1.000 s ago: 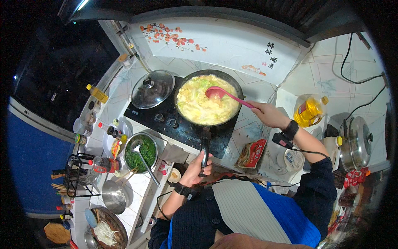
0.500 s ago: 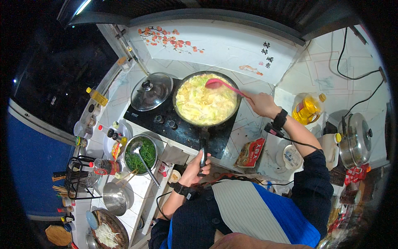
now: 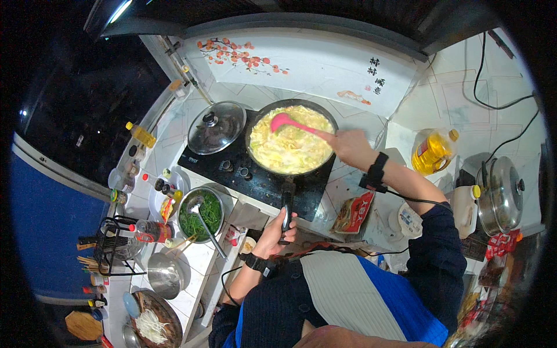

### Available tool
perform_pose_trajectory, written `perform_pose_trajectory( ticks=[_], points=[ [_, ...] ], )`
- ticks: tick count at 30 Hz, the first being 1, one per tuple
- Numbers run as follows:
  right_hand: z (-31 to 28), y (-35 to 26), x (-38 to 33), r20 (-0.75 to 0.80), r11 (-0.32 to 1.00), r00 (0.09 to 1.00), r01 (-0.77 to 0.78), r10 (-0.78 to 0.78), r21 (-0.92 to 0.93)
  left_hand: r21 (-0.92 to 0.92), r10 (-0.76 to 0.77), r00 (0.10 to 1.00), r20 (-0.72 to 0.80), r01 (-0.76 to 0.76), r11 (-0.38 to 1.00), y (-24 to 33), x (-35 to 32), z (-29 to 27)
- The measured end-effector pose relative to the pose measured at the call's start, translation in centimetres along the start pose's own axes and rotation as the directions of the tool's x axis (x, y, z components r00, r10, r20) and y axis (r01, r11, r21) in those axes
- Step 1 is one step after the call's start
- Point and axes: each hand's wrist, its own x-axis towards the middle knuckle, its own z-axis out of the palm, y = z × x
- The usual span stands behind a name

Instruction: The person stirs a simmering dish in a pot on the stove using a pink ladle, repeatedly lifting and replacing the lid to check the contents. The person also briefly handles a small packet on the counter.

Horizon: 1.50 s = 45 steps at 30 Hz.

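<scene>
A black frying pan (image 3: 253, 120) full of pale yellow food (image 3: 293, 148) sits on the black stove (image 3: 255, 177). My left hand (image 3: 274, 233) grips the pan's black handle (image 3: 287, 203) near the counter edge. My right hand (image 3: 346, 145) holds a pink spatula (image 3: 288, 122) whose blade rests in the food near the pan's far left side. Both wrists wear black bands.
A lidded pot (image 3: 216, 126) stands on the stove's left burner. A steel bowl of greens with a spoon (image 3: 200, 213) sits left of the handle. Bottles and bowls line the left counter. A yellow oil bottle (image 3: 432, 151), a red packet (image 3: 353, 212) and a lidded steel pot (image 3: 500, 194) lie right.
My right hand has moved the pink spatula from the pan's right rim toward its far left part. My left hand has stayed on the handle.
</scene>
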Motion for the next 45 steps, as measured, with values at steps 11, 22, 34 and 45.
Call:
perform_pose_trajectory(
  ticks=[11, 22, 34, 45],
  points=[
    [-1.8, 1.5, -1.7, 0.125, 0.998, 0.991, 0.052, -0.049, -0.018, 0.010, 0.013, 1.000, 0.004, -0.013, 1.000, 0.0, 0.0, -0.1],
    [2.2, -1.3, -2.9, 0.189, 0.965, 0.977, -0.143, 0.101, 0.220, 0.005, 0.003, 1.000, 0.013, -0.003, 1.000, 0.1, 0.0, -0.1],
    [5.4, -3.8, 3.1, -0.056, 0.987, 0.989, 0.136, -0.141, -0.085, 0.010, 0.011, 1.000, 0.003, -0.011, 1.000, -0.1, 0.2, -0.4],
    [2.9, 0.4, 2.3, -0.192, 0.994, 0.976, 0.093, -0.101, -0.053, -0.002, 0.003, 0.998, 0.063, -0.003, 1.000, 0.1, 0.0, -0.2]
  ],
)
